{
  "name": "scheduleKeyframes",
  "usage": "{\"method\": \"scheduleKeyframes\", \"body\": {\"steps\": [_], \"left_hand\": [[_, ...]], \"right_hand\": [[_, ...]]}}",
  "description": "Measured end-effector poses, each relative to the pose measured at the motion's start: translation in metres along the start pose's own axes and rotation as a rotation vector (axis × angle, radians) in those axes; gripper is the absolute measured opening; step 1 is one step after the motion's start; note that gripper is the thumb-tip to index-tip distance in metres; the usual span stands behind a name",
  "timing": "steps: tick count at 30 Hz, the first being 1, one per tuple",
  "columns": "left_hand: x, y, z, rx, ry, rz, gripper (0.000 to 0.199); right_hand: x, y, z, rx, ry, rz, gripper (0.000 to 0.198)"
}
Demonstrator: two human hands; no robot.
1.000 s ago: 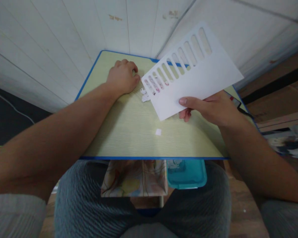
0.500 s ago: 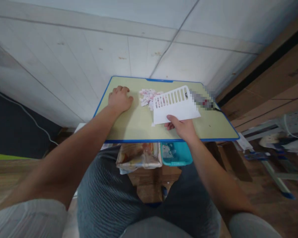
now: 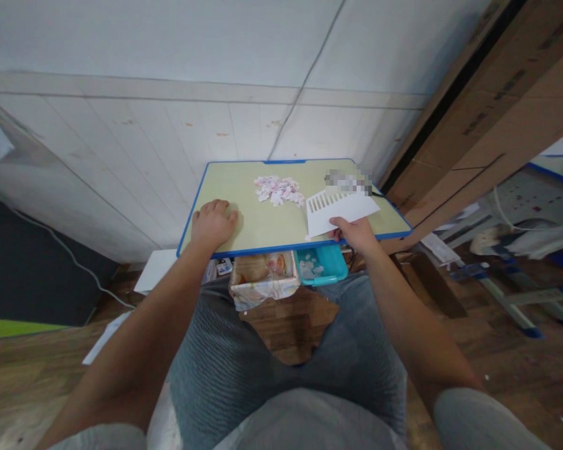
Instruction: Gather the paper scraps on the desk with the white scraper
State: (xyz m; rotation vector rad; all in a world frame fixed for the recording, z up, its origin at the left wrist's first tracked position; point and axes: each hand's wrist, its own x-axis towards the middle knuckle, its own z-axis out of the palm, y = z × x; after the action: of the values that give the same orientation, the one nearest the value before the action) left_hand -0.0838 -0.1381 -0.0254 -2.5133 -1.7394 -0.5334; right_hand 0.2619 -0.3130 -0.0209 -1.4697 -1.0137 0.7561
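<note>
My right hand [image 3: 358, 234] pinches the near edge of a white sheet with a row of slots [image 3: 340, 211] cut along its far side, thumb on top. The sheet is held at the right part of the yellowish, blue-edged table [image 3: 258, 228]. Left of it lies a loose pile of small white and pink paper pieces [image 3: 279, 190], apart from my left hand. My left hand [image 3: 214, 224] rests palm down on the table's left side, fingers loosely curved and nothing in it.
A blurred-out object [image 3: 349, 182] with a dark cord lies at the table's back right. Below the front edge are a lined box [image 3: 265, 289] and a turquoise bin [image 3: 331, 279] with paper bits. A white wall [image 3: 169, 137] stands behind, cardboard [image 3: 478, 119] at the right.
The slotted sheet has moved right, off the paper pile it partly covered, and the pile now shows whole. My left hand stays on the table. The camera view has shifted.
</note>
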Motion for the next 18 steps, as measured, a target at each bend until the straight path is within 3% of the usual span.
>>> {"method": "scheduleKeyframes", "body": {"steps": [9,13,18], "left_hand": [[-0.003,0.009,-0.008,0.055,-0.045,-0.044,0.054],[-0.007,0.010,-0.009,0.061,-0.060,-0.057,0.054],[-0.012,0.008,-0.010,0.068,-0.063,-0.061,0.054]], "right_hand": [[0.018,0.016,-0.008,0.131,0.064,0.083,0.018],[0.026,0.018,-0.011,0.189,0.110,0.118,0.036],[0.029,0.018,-0.004,0.215,0.112,0.161,0.045]]}}
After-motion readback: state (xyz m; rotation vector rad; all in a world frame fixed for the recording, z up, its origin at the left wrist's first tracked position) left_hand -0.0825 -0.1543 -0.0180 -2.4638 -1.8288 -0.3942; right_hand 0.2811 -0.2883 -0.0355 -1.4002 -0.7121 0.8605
